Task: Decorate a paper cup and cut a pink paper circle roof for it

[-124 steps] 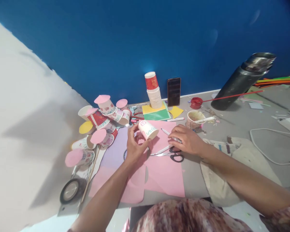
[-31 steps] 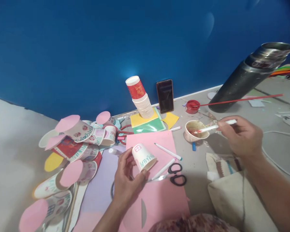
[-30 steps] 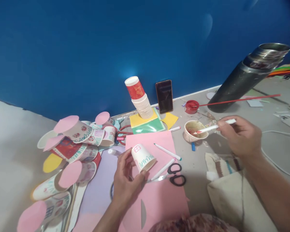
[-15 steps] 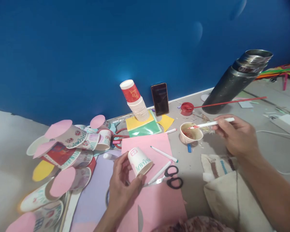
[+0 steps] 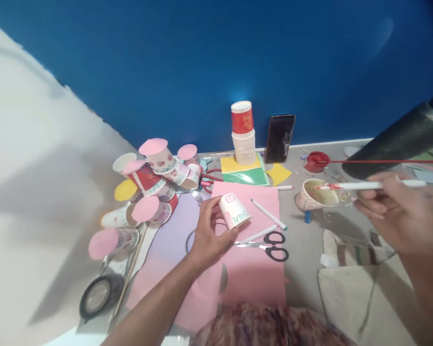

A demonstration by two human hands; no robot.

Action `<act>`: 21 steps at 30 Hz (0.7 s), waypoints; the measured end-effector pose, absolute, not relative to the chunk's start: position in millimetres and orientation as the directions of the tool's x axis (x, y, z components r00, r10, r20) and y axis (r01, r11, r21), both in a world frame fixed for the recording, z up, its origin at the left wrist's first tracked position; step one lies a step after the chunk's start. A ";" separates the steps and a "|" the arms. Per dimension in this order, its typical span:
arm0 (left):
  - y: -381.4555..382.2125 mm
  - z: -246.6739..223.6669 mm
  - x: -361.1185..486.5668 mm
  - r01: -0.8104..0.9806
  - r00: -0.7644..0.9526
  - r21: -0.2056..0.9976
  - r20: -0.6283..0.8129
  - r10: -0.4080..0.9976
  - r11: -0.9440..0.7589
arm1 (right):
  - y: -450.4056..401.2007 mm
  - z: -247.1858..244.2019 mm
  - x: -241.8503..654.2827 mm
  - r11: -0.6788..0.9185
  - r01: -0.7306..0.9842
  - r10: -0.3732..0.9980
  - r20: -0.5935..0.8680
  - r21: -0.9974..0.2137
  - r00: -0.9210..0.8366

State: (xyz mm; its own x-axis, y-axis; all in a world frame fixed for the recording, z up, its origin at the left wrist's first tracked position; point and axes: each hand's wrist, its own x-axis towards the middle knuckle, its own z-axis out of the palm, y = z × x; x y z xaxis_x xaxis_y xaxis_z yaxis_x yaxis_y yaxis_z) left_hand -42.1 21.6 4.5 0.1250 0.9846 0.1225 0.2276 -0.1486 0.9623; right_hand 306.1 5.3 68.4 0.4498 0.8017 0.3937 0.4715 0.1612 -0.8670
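Note:
My left hand [image 5: 211, 230] is closed round a white paper cup [image 5: 234, 211], tilted above the pink paper [image 5: 252, 288]. The cup carries a pink window drawing and green zigzag strokes. In my right hand [image 5: 389, 206] is a slim white stick [image 5: 364, 185], perhaps a brush or pen, with red at its left tip. That tip is over a small paper cup [image 5: 305, 199] with a stained inside. Scissors [image 5: 276, 247] with black handles, a white pen, and a green-tipped pen [image 5: 269, 214] lie on the pink paper to the right of the held cup.
Several decorated cups with pink paper circles [image 5: 146, 209] crowd the left. A stack of paper cups [image 5: 244, 146] and a phone [image 5: 280, 139] stand by the blue wall. At right are a red pot [image 5: 316, 162], a dark flask [image 5: 393, 139] and a cloth bag [image 5: 350, 293]. Black tape [image 5: 99, 295] lies front left.
The view has swung left, so things appear further right. My left hand still holds the cup. The white stick's red tip has come up towards the small cup's rim.

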 end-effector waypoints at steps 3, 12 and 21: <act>18.7 6.6 -40.5 0.272 0.124 0.939 0.182 0.975 -0.210 | -13.7 75.6 267.7 0.074 0.340 0.849 0.238 -0.938 0.472; 18.9 -2.2 -44.8 0.403 0.233 0.814 0.351 0.907 -0.419 | -30.8 56.6 199.1 0.368 0.516 0.897 0.442 -0.773 0.022; 20.2 -8.2 -49.9 0.443 0.316 0.713 0.443 0.839 -0.543 | -28.7 46.7 199.9 0.411 0.565 0.903 0.405 -0.715 -0.144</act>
